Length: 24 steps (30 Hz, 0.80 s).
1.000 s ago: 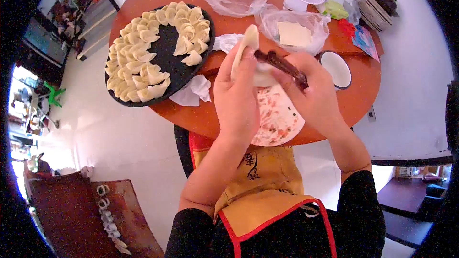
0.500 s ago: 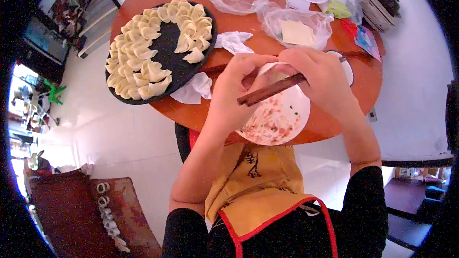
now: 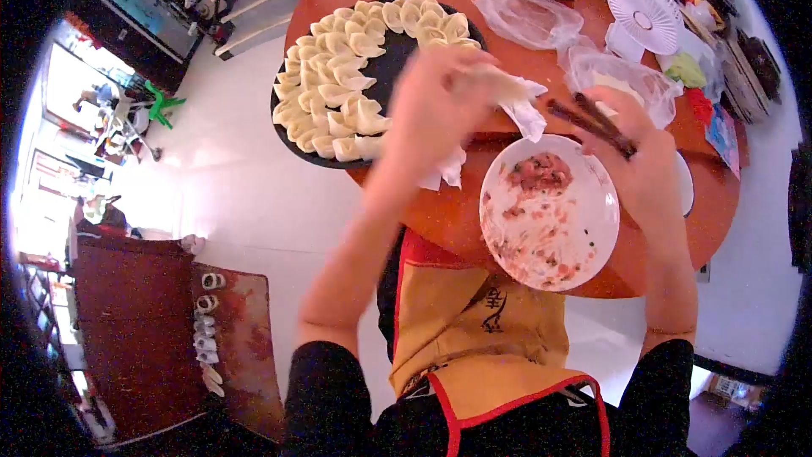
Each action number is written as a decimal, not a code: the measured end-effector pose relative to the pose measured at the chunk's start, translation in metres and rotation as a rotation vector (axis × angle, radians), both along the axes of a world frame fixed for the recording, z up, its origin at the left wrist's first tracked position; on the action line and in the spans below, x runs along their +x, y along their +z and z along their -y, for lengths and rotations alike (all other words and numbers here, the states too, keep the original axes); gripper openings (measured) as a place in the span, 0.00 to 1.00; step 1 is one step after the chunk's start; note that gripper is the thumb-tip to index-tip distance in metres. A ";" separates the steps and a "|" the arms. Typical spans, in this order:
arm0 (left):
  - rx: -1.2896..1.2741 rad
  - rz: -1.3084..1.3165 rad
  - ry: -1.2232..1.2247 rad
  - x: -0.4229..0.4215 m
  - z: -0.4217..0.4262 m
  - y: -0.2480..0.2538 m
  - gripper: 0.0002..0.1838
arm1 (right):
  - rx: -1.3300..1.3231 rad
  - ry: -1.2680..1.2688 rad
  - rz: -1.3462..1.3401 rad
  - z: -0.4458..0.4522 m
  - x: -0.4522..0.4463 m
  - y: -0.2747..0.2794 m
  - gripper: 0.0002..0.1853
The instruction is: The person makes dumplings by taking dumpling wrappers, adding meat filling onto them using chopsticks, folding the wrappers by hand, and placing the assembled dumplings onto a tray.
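Left hand (image 3: 436, 110), blurred, grips a pale wrapper (image 3: 496, 85) at eleven o'clock from the white plate (image 3: 597, 195), its exact shape unclear; right hand (image 3: 644, 142) wraps two dark chopsticks (image 3: 609, 129) at one o'clock. Reddish filling (image 3: 541, 173) sits toward the plate's twelve, and folded dumplings (image 3: 326, 76) curve around the black tray (image 3: 393, 61) at ten.

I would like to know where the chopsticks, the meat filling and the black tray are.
Chopsticks (image 3: 602, 121), head view: one stick's shaft.
Meat filling (image 3: 543, 173), head view: middle of the clump.
Black tray (image 3: 390, 69), head view: bare inner surface.
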<state>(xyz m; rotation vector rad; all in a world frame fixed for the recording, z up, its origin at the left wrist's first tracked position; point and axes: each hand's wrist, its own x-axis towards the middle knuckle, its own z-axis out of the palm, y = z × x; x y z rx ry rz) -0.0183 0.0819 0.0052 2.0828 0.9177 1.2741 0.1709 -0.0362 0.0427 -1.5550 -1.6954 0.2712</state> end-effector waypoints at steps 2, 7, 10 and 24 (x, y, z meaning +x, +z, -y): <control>-0.077 -0.113 0.199 -0.020 -0.056 0.006 0.13 | 0.076 -0.022 -0.033 0.002 0.006 0.002 0.14; 0.286 -0.641 0.369 -0.052 -0.175 -0.003 0.14 | -0.027 -0.073 -0.024 0.009 0.025 0.000 0.14; 0.012 -0.783 0.437 -0.045 -0.194 -0.006 0.14 | -0.028 -0.057 0.036 0.008 0.029 -0.001 0.15; 0.275 -1.163 0.464 -0.025 -0.200 -0.024 0.13 | -0.192 -0.089 0.161 -0.012 0.044 -0.003 0.15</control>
